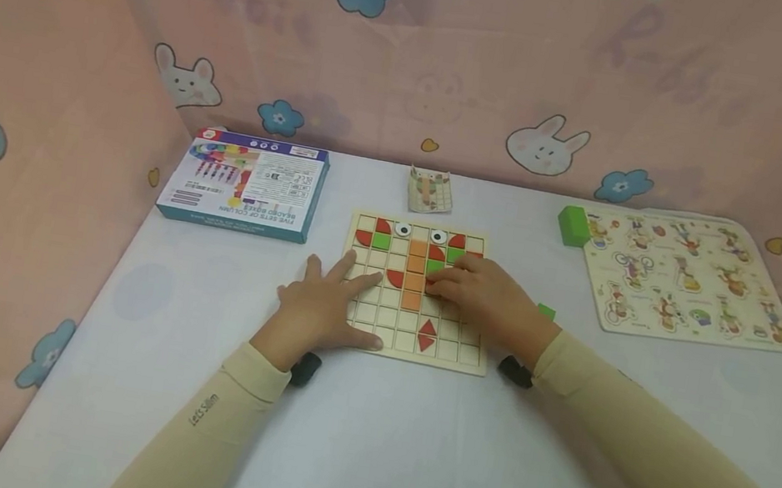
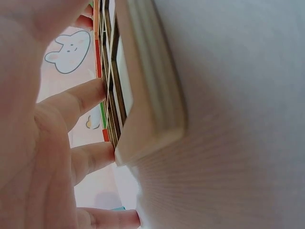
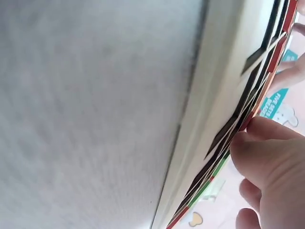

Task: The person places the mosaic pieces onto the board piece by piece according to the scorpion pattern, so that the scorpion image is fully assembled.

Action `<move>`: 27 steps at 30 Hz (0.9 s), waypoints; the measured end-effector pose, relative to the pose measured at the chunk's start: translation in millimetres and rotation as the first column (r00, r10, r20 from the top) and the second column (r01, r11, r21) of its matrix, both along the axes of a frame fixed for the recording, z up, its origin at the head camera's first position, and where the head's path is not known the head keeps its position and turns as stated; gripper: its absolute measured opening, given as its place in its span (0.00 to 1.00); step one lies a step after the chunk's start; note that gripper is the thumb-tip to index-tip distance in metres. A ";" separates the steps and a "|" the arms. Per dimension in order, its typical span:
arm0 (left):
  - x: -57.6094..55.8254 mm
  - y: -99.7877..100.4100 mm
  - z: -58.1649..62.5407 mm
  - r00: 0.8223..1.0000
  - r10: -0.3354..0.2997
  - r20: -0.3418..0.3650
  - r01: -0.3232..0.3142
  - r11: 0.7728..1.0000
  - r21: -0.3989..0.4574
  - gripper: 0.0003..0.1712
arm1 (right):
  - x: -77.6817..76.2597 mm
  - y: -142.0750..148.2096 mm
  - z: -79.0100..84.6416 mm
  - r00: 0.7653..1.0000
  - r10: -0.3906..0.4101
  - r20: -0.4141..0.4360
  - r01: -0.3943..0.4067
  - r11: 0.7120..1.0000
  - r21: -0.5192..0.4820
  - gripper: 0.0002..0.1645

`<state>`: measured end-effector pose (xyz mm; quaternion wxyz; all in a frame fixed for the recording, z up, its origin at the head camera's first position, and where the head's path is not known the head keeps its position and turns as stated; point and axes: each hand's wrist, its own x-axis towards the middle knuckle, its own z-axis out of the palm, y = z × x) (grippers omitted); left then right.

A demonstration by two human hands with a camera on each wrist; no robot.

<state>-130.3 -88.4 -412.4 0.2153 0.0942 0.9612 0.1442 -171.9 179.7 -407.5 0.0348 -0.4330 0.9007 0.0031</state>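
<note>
A wooden grid board [image 1: 447, 349] lies on the white table, set with red quarter-circles, green squares, a column of orange squares [image 1: 414, 281], two eye discs [image 1: 403, 230] and red triangles [image 1: 427, 335]. My left hand [image 1: 321, 307] spreads over the board's left side, thumb along the near edge and fingertips [image 2: 102, 151] touching the board's rim and cells. With thumb and forefinger, my right hand [image 1: 492, 297] pinches a small red piece [image 3: 246, 122] at a cell right of the orange column. Those fingers mostly cover the piece, so its shape is hidden.
Behind the board stands a small creased pattern card [image 1: 431, 192]. A boxed bead set [image 1: 240, 186] lies back left. To the right are a green block [image 1: 574, 226], a picture puzzle board [image 1: 696, 281] and a green piece [image 1: 546, 311] near my right wrist. Patterned cloth hangs behind.
</note>
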 end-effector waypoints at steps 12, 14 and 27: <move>0.3 -0.2 0.4 1.000 0.000 -0.002 0.000 1.000 0.001 0.59 | -12.1 3.6 3.5 0.986 0.161 -0.044 -0.157 0.985 0.076 0.27; 0.4 -0.1 0.3 1.000 -0.001 -0.004 0.001 1.000 -0.001 0.59 | -12.7 5.4 2.9 0.986 0.160 -0.036 -0.158 0.985 0.065 0.27; -0.8 -0.4 -3.3 1.000 0.005 -0.011 -0.005 1.000 0.003 0.60 | -7.6 2.9 0.5 0.990 0.106 -0.091 -0.105 0.994 0.019 0.22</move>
